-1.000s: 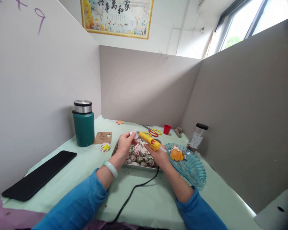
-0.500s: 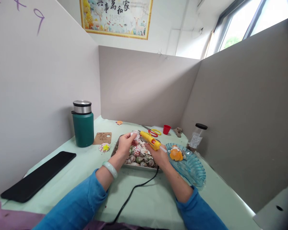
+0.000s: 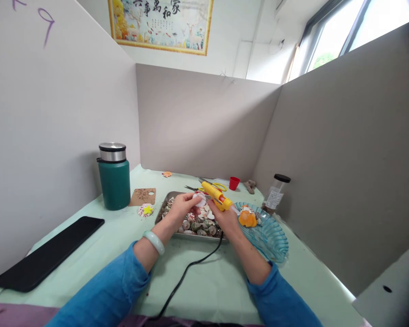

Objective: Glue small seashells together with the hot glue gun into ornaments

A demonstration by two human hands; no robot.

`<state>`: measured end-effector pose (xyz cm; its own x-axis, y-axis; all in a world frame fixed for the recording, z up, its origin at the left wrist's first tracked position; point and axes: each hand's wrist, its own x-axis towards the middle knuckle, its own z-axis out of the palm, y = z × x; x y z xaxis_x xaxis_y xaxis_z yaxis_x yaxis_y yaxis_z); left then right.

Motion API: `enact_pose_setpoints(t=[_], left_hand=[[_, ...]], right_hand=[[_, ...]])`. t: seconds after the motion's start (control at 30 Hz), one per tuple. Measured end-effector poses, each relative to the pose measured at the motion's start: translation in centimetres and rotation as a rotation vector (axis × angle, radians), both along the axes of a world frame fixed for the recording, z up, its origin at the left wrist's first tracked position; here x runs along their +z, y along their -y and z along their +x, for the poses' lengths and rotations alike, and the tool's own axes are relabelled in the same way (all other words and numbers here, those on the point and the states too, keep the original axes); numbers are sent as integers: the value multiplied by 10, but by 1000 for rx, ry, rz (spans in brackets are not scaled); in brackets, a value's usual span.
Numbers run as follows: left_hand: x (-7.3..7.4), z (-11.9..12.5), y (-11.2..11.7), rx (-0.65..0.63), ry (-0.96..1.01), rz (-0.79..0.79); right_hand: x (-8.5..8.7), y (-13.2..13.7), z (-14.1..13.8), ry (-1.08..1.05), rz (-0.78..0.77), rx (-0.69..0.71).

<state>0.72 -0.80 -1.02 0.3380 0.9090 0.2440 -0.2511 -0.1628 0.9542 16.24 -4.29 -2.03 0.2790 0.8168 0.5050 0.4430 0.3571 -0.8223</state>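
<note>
My left hand (image 3: 181, 206) pinches a small white shell (image 3: 200, 199) above a metal tray (image 3: 163, 210) full of mixed shells. My right hand (image 3: 225, 219) grips a yellow glue gun (image 3: 216, 195), its nozzle pointing left towards the shell. The gun's black cord (image 3: 187, 272) trails down towards me across the pale green table cover. To the right of the tray stands a blue shell-shaped glass dish (image 3: 271, 236) with an orange shell (image 3: 247, 219) in it. A pale bangle (image 3: 154, 240) sits on my left wrist.
A green flask (image 3: 113, 177) stands at the left, with a brown card (image 3: 143, 196) and a small decorated shell (image 3: 146, 210) beside it. A black phone (image 3: 47, 252) lies near the left. Scissors (image 3: 211, 185), a red cup (image 3: 234, 182) and a jar (image 3: 274, 195) stand behind. Partition walls enclose the desk.
My left hand and the shell have moved right and slightly down, closer to the glue gun's nozzle. The gun has shifted a little to the right with my right hand.
</note>
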Motion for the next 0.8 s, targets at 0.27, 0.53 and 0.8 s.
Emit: enact_pose_setpoints(t=[0.27, 0.53, 0.8], left_hand=[[-4, -2, -3, -84, -27, 8], [-1, -2, -1, -94, -59, 13], [0, -1, 0, -80, -68, -2]], right_hand=[[1, 3, 1, 9, -8, 37], [1, 3, 1, 50, 2, 17], [0, 3, 3, 43, -11, 21]])
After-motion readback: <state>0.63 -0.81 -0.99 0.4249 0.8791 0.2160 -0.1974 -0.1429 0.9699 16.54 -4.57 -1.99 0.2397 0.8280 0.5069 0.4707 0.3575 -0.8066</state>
